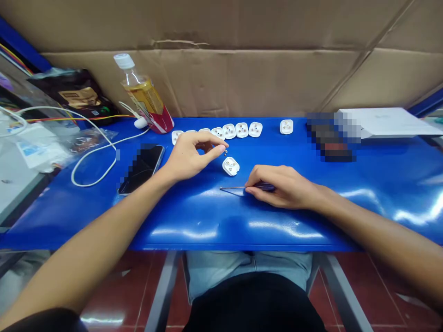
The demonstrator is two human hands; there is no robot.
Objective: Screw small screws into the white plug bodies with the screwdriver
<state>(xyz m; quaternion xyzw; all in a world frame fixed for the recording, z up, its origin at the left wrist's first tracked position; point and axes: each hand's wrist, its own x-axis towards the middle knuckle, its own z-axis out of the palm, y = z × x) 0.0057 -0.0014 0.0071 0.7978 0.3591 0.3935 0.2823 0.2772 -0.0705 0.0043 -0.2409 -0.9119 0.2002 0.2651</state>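
I'm working off the head view, taking the near white piece (230, 166) as landmark; it's lying on the blue worktop (221, 212). Right hand (284, 186), right of it and nearer the body, is holding a screwdriver (233, 187) in a closed grip, shaft pointing left in front of the piece. Left hand (190, 154) is hovering left of the piece, grip narrow, thumb and index nearly meeting by small metal bits (226, 151); I'm not telling whether they're pinched or lying below. Row of white pieces (229, 131) is sitting behind the landmark. Risks I'm flagging: bits scattering if a fingertip nudges them or a pinch slips; piece skidding on the glossy surface if the shaft knocks it.
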